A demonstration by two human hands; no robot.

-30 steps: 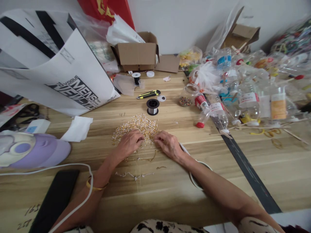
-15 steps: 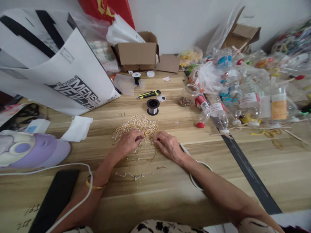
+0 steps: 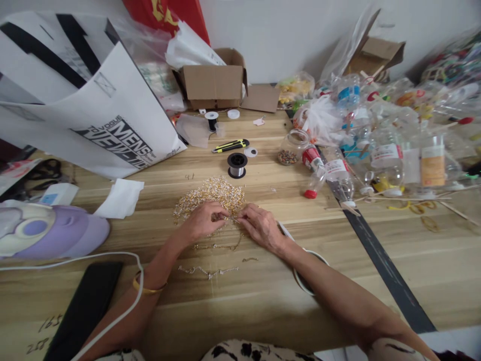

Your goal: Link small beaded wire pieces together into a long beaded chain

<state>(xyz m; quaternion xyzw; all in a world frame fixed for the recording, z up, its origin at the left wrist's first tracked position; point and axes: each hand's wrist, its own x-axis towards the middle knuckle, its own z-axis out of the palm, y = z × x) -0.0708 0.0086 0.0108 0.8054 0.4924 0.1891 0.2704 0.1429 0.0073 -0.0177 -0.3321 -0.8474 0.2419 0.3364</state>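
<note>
Left hand [image 3: 206, 220] and right hand [image 3: 259, 225] pinch a tiny, unclear piece [image 3: 233, 218] by the glittering pile [image 3: 212, 193].

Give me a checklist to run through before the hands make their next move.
1. Left hand and right hand together at the pile: ok, they nearly meet at its near edge.
2. Grip on any small piece: cannot tell, too small to make out.
3. Spool upright: ok, standing beyond the pile.
4. Knife away from both hands: ok, lying beyond the spool.
5. White cable clear of the left forearm: not ok, it crosses it in this view.
6. Silver chain apart from the pile: ok.
</note>
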